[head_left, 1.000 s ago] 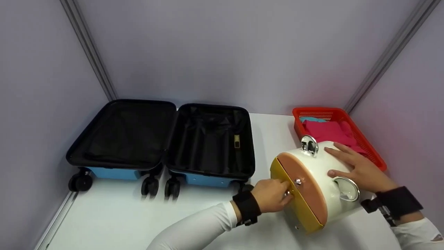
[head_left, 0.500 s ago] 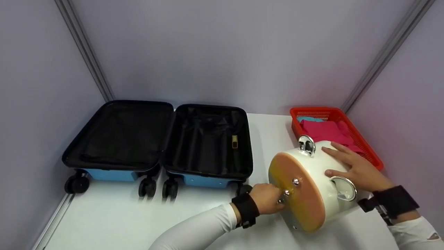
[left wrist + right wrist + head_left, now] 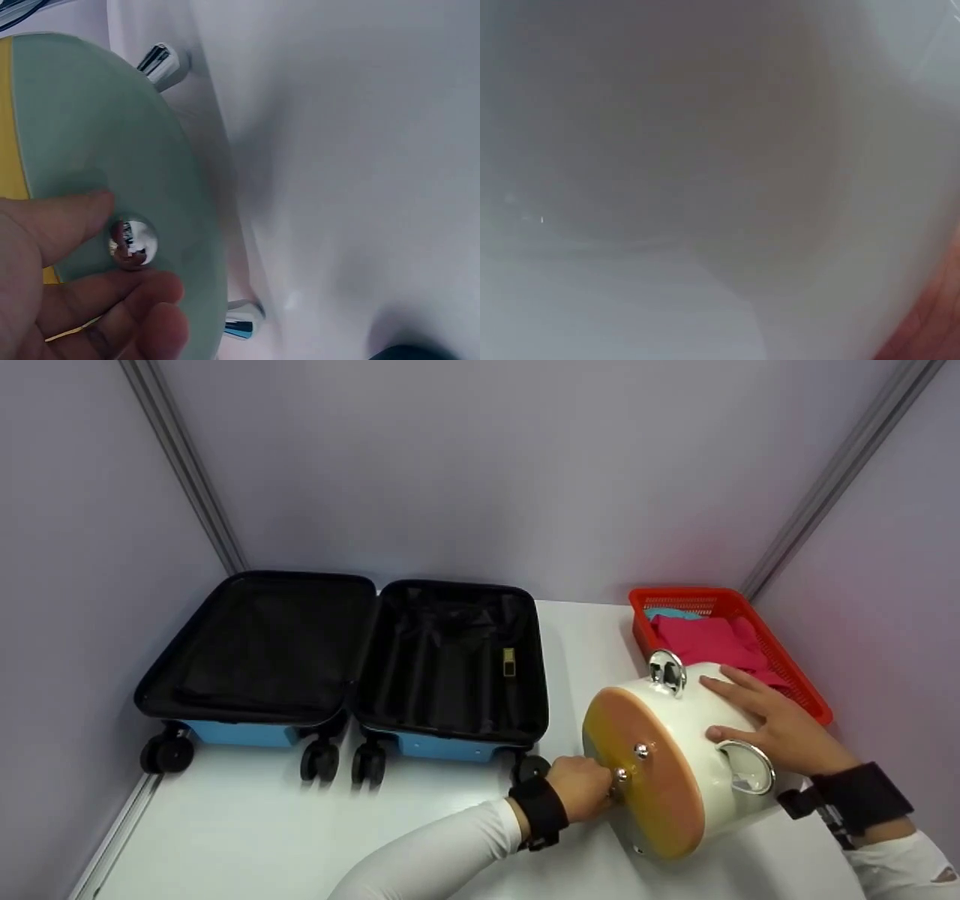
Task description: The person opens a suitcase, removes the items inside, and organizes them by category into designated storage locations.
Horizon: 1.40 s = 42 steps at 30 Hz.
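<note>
A white rounded drawer box (image 3: 701, 709) stands at the right in the head view, its front turned to the left. That front has an orange drawer (image 3: 679, 791), a yellow drawer (image 3: 649, 814) and a green drawer (image 3: 97, 112), all lying flush. My left hand (image 3: 579, 787) is at the green drawer; thumb and curled fingers sit around its silver knob (image 3: 133, 242). My right hand (image 3: 784, 731) rests on the box's white top, fingers spread. Blurred white surface fills most of the right wrist view.
An open blue suitcase (image 3: 450, 746) with black lining lies at the left and middle. At the back right, a red basket (image 3: 787, 664) holds pink cloth (image 3: 705, 641) and blue cloth (image 3: 671, 613). Purplish-grey walls enclose the white table (image 3: 262, 817).
The yellow drawer, slightly out a second ago, has gone in flush with the front. My left hand has moved from it to the green drawer's knob; my right hand stays on top.
</note>
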Each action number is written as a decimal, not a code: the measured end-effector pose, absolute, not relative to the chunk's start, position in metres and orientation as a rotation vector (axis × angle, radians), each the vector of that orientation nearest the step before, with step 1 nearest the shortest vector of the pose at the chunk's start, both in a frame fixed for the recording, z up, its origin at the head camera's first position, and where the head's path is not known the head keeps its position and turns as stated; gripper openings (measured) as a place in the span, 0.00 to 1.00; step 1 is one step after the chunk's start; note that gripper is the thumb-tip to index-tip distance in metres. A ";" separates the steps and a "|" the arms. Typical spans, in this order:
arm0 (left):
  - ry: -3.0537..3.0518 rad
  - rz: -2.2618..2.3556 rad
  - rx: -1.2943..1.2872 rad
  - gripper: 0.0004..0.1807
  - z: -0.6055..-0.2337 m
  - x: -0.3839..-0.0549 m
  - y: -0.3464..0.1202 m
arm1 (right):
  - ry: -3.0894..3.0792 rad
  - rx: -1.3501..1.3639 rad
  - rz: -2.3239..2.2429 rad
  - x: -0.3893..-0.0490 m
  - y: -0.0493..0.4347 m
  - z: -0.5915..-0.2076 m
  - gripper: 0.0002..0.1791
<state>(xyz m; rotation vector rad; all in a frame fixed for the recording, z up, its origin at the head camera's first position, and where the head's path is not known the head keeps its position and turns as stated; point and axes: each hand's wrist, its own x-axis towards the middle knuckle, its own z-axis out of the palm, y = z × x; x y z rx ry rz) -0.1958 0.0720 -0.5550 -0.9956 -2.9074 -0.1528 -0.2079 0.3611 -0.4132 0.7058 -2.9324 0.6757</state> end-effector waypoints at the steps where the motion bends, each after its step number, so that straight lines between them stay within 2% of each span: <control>1: -2.904 -0.147 -0.988 0.16 -0.557 -0.196 0.072 | -2.937 0.701 0.677 -0.207 0.361 -0.413 0.42; 11: -2.846 -0.290 -1.006 0.15 -0.561 -0.185 0.051 | -3.012 0.634 0.714 -0.203 0.359 -0.409 0.43; 27: -2.884 -0.426 -1.126 0.30 -0.557 -0.174 0.018 | -2.991 0.624 0.725 -0.199 0.364 -0.411 0.42; 35: -2.862 -0.389 -1.174 0.21 -0.557 -0.176 0.010 | -2.989 0.622 0.725 -0.198 0.364 -0.409 0.42; 40: -2.875 -0.410 -1.146 0.39 -0.538 -0.181 0.004 | -2.994 0.632 0.707 -0.197 0.363 -0.408 0.42; 42: -2.861 -0.457 -1.110 0.43 -0.524 -0.186 0.000 | -2.992 0.639 0.701 -0.196 0.362 -0.408 0.42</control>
